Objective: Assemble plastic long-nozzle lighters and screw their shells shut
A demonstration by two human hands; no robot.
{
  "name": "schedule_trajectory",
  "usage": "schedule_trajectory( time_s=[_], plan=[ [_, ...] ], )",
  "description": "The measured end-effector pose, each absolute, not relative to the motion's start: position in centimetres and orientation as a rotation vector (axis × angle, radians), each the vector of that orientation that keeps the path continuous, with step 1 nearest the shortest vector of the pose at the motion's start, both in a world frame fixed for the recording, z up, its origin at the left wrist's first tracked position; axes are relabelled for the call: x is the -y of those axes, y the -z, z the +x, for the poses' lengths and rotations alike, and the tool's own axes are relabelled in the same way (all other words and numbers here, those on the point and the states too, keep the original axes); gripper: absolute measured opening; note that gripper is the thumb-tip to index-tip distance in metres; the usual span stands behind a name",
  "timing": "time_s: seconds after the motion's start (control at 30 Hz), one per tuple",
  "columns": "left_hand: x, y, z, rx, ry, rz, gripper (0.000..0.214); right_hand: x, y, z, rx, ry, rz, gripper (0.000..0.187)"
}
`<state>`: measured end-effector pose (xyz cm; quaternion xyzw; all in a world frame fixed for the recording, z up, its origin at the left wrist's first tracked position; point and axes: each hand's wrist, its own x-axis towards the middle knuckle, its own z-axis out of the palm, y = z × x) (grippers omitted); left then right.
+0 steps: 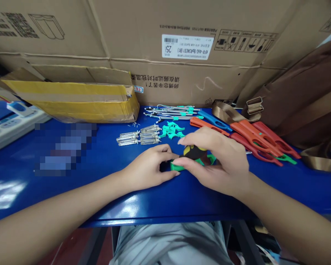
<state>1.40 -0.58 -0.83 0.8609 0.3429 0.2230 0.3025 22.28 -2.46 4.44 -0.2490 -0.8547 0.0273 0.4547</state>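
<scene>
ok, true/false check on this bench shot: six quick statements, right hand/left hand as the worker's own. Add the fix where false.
1. The right hand holds a black-and-yellow tool, apparently a screwdriver. True.
2. The left hand rests on the yellow-taped box. False: the left hand holds the green casing.
3. The loose teal plastic pieces lie just right of the clear plastic parts. True.
4. The power strip stands at the right edge of view. False: the power strip is at the left edge.
5. The white label on the cardboard appears upside down. True.
6. The long casings at right are all blue. False: the long casings include orange and red.
</scene>
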Motion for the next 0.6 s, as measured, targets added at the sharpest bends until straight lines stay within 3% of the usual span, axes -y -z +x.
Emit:
schedule_trajectory(
  time_s=[0.1,0.3,0.5,0.6],
  plan=[
    [0.58,0.83,1.34,-0.909,-0.58,2.3,0.024,2.41,-4.51,22.5,2.094,-0.032,-0.65,0.034],
    [0.58,0.79,1.25,-0.911,-0.577,2.323,0.027,2.49,-4.54,22.74,2.143,-0.272,-0.65,0.044],
    [0.67,0.74,1.29,-0.912,-0.582,2.3,0.019,2.19,-4.35,22.43,2.094,-0.032,-0.622,0.028],
    [0.74,0.7,1.23,-0.911,-0.563,2.338,0.021,2.16,-4.25,22.55,2.074,-0.065,-0.66,0.027]
  ],
)
